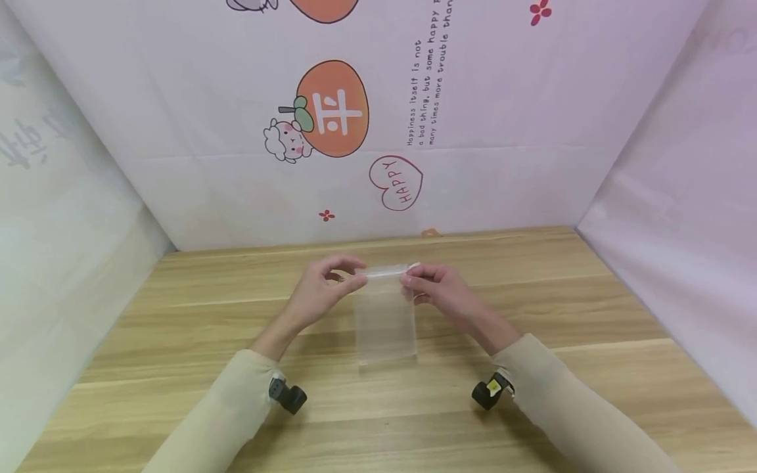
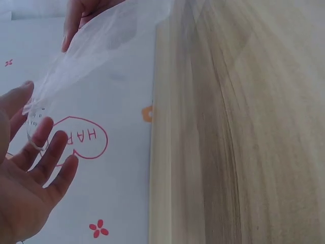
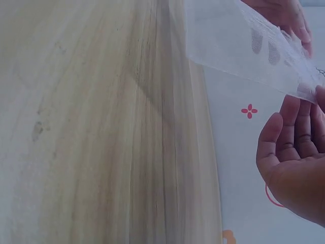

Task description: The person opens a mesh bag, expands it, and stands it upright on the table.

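Clear plastic bag [image 1: 386, 322] spans both hands [image 1: 316, 289] [image 1: 452, 295], which pinch its opposite top corners

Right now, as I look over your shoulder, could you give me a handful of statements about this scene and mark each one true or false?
1. The left hand and the right hand both hold the bag by its far edge. True.
2. The bag is black. False: it is see-through, and the table shows through it.
3. The right hand wears a glove. False: it is bare.
4. The heart on the backdrop reads HAPPY. True.
5. The sleeves are bright red. False: both are pale cream.
6. A black device sits at each wrist. True.
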Action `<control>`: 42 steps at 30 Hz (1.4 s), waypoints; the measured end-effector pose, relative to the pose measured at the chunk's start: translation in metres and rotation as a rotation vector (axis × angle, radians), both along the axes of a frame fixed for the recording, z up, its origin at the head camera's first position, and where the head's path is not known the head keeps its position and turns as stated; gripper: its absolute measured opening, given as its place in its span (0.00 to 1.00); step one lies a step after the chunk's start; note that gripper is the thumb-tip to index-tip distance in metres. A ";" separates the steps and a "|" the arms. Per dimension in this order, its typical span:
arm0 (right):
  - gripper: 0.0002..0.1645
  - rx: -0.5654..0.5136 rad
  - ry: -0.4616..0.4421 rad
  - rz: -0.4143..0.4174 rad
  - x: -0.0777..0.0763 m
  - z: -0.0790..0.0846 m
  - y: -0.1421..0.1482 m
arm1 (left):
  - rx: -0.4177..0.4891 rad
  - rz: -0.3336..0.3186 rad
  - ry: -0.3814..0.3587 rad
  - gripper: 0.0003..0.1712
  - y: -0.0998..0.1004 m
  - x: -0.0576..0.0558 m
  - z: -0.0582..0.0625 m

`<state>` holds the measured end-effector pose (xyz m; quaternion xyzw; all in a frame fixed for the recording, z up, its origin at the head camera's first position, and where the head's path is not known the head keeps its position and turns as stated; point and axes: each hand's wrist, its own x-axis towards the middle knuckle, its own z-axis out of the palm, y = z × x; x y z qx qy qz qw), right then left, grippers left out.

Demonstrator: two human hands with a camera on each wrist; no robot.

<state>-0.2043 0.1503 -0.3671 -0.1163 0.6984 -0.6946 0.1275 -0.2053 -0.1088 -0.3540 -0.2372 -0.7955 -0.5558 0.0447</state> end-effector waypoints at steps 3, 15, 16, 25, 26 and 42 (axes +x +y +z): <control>0.06 -0.009 -0.005 0.012 0.001 0.000 -0.001 | -0.045 -0.039 -0.024 0.11 0.001 -0.001 0.000; 0.05 -0.006 0.005 -0.012 0.000 -0.004 -0.001 | -0.207 -0.148 -0.042 0.04 -0.001 -0.005 -0.002; 0.05 -0.004 0.005 -0.016 0.000 -0.004 -0.001 | -0.220 -0.160 -0.030 0.05 -0.001 -0.005 -0.002; 0.07 -0.005 0.021 -0.026 -0.001 -0.005 0.000 | -0.261 -0.196 0.039 0.10 -0.001 -0.005 -0.002; 0.07 -0.006 0.020 -0.026 -0.001 -0.005 0.000 | -0.261 -0.196 0.042 0.10 -0.002 -0.005 -0.002; 0.03 0.002 0.079 0.016 0.007 -0.006 0.003 | -0.367 -0.109 0.121 0.09 -0.010 -0.004 0.001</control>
